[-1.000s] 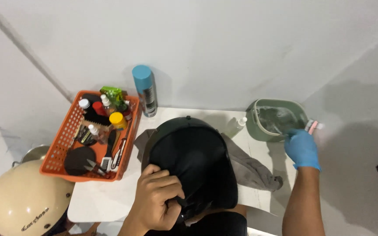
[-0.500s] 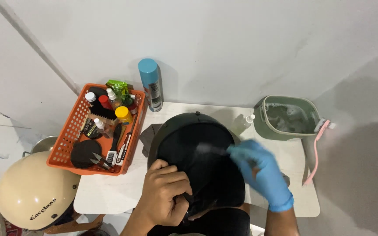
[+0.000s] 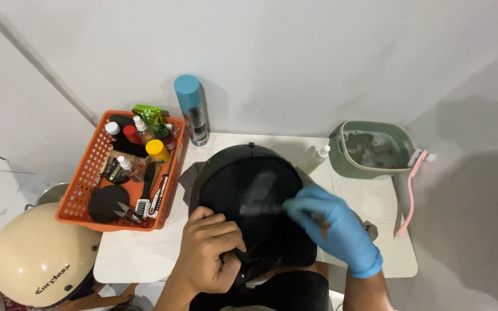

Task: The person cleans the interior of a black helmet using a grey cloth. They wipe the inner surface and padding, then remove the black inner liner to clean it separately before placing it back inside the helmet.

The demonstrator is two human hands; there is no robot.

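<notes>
A black helmet (image 3: pixel 249 190) sits on a grey cloth in the middle of the small white table (image 3: pixel 139 256). My bare left hand (image 3: pixel 211 253) grips the helmet's near lower edge, fingers curled around it. My right hand (image 3: pixel 329 227), in a blue glove, is over the helmet's right side. It pinches a thin dark stick-like tool (image 3: pixel 260 210) whose tip lies on the shell. The tool is blurred, so I cannot tell its kind.
An orange basket (image 3: pixel 82 184) of small bottles and brushes stands at the left, with a blue spray can (image 3: pixel 191 109) behind it. A green basin (image 3: pixel 373 150) of water is at the right, a pink brush (image 3: pixel 410 190) beside it. A cream helmet (image 3: pixel 36 259) rests at the lower left.
My right hand left the green basin, came left over the helmet, and now touches the shell with the thin tool. The pink brush stays by the basin. My left hand kept its grip.
</notes>
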